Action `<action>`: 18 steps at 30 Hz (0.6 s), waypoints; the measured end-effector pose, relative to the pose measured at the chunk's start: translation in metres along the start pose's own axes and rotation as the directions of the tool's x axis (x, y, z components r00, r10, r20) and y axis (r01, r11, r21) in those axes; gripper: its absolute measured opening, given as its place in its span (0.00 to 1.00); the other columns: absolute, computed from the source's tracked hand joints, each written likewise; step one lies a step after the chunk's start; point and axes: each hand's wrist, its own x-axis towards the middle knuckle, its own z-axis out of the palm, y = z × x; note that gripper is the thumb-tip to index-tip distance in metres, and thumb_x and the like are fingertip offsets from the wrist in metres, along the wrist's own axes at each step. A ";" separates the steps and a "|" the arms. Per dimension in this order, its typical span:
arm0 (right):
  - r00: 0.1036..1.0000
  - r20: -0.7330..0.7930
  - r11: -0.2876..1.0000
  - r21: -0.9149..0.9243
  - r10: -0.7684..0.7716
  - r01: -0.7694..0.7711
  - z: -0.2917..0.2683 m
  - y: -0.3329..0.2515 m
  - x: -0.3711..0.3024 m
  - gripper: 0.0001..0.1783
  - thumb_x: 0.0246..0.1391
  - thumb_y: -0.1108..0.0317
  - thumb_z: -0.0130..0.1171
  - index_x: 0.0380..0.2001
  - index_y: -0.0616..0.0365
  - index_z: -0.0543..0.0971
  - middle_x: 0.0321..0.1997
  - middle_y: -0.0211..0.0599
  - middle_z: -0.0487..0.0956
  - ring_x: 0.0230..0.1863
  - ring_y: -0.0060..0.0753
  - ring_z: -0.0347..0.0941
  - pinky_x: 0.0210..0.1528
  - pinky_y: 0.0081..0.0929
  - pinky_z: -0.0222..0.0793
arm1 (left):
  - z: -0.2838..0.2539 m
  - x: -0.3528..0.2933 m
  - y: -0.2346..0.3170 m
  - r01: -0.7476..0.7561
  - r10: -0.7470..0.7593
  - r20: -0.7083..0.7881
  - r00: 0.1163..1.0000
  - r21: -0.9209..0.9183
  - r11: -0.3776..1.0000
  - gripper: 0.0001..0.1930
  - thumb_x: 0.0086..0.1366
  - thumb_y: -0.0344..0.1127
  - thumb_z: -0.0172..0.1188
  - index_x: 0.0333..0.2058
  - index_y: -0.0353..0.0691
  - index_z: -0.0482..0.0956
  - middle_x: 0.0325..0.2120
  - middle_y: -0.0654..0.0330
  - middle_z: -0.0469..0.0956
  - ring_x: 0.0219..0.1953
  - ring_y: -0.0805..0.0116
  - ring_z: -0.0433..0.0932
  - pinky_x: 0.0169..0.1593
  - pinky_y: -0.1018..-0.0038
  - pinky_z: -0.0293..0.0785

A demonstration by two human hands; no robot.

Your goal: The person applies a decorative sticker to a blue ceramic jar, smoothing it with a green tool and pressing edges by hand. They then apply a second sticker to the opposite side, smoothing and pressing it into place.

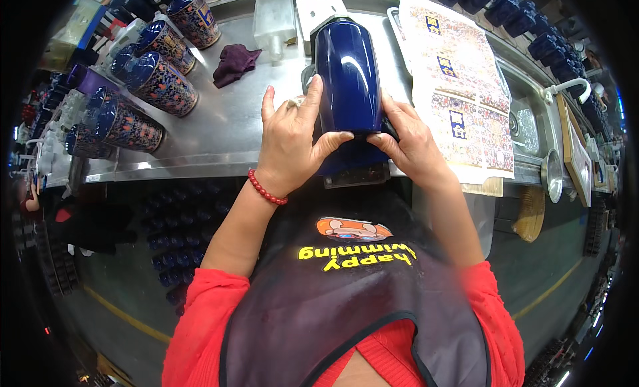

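A glossy dark blue ceramic jar (347, 74) lies between my hands at the counter's near edge, its narrower end toward me. My left hand (293, 127) is on its left side, with the thumb on the near rim and the index finger along the wall; its other fingers spread away, and something pale is wrapped round one. My right hand (411, 135) grips the right side, its thumb at the near rim and its other fingers partly hidden. Right beside it lie printed decal sheets (459, 87) with floral patterns and blue labels.
Several blue jars with floral decals (162, 84) stand at the left of the metal counter (219, 137). A crumpled purple cloth (235, 64), a clear plastic container (273, 21) and a white block (321, 9) lie farther back. A sink (526, 114) with a white faucet (571, 87) is at right.
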 end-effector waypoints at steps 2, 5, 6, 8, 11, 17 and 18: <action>1.000 0.015 0.999 0.036 0.017 -0.017 -0.003 -0.001 0.004 0.36 0.62 0.57 0.63 0.67 0.64 0.66 0.54 0.55 0.77 0.55 0.58 0.74 0.59 0.43 0.68 | -0.003 0.004 0.000 0.041 -0.041 0.058 0.997 0.003 0.999 0.47 0.64 0.66 0.57 0.63 0.24 0.67 0.30 0.50 0.81 0.37 0.54 0.81 0.67 0.41 0.52; 1.000 -0.012 1.000 0.022 0.020 -0.020 -0.009 -0.013 0.003 0.34 0.63 0.55 0.61 0.65 0.64 0.68 0.52 0.54 0.78 0.54 0.58 0.74 0.57 0.42 0.69 | -0.015 0.008 0.008 0.054 -0.053 0.034 0.998 -0.014 0.998 0.46 0.65 0.66 0.56 0.61 0.23 0.69 0.30 0.48 0.81 0.36 0.52 0.81 0.66 0.42 0.55; 1.000 -0.020 1.000 0.001 0.010 -0.010 -0.013 -0.014 0.003 0.33 0.64 0.54 0.60 0.64 0.64 0.69 0.51 0.55 0.78 0.53 0.58 0.74 0.56 0.41 0.69 | -0.013 0.010 0.010 0.046 -0.046 0.001 0.999 -0.026 0.999 0.45 0.66 0.66 0.56 0.61 0.22 0.69 0.30 0.48 0.81 0.36 0.52 0.81 0.66 0.42 0.56; 0.999 -0.051 1.000 -0.018 -0.010 0.009 -0.017 -0.017 0.007 0.32 0.66 0.52 0.58 0.63 0.64 0.70 0.50 0.55 0.78 0.53 0.57 0.75 0.56 0.41 0.70 | -0.013 0.015 0.013 0.024 -0.026 -0.061 0.998 -0.030 0.999 0.45 0.66 0.66 0.55 0.60 0.22 0.70 0.30 0.47 0.81 0.37 0.51 0.81 0.65 0.42 0.57; 0.999 -0.022 0.999 -0.003 0.032 -0.032 -0.025 -0.022 0.010 0.32 0.68 0.49 0.54 0.62 0.64 0.70 0.48 0.55 0.78 0.52 0.57 0.75 0.55 0.41 0.70 | -0.014 0.021 0.015 0.023 -0.027 -0.085 0.996 -0.056 0.998 0.45 0.67 0.67 0.53 0.59 0.21 0.71 0.32 0.45 0.82 0.38 0.49 0.81 0.64 0.43 0.59; 0.999 -0.005 0.995 0.087 0.042 -0.041 -0.032 -0.024 0.011 0.32 0.69 0.46 0.51 0.61 0.64 0.71 0.47 0.55 0.79 0.51 0.58 0.75 0.54 0.42 0.70 | -0.020 0.029 0.015 0.013 -0.014 -0.050 0.999 -0.018 1.000 0.45 0.68 0.68 0.51 0.58 0.21 0.72 0.35 0.40 0.82 0.41 0.45 0.81 0.63 0.46 0.60; 0.999 0.010 0.995 0.085 0.051 -0.051 -0.032 -0.024 0.011 0.31 0.69 0.47 0.52 0.61 0.64 0.71 0.47 0.55 0.78 0.51 0.58 0.75 0.54 0.42 0.70 | -0.022 0.029 0.013 -0.013 0.013 -0.027 1.000 -0.003 1.000 0.44 0.68 0.65 0.52 0.60 0.22 0.70 0.37 0.40 0.82 0.42 0.44 0.80 0.63 0.47 0.61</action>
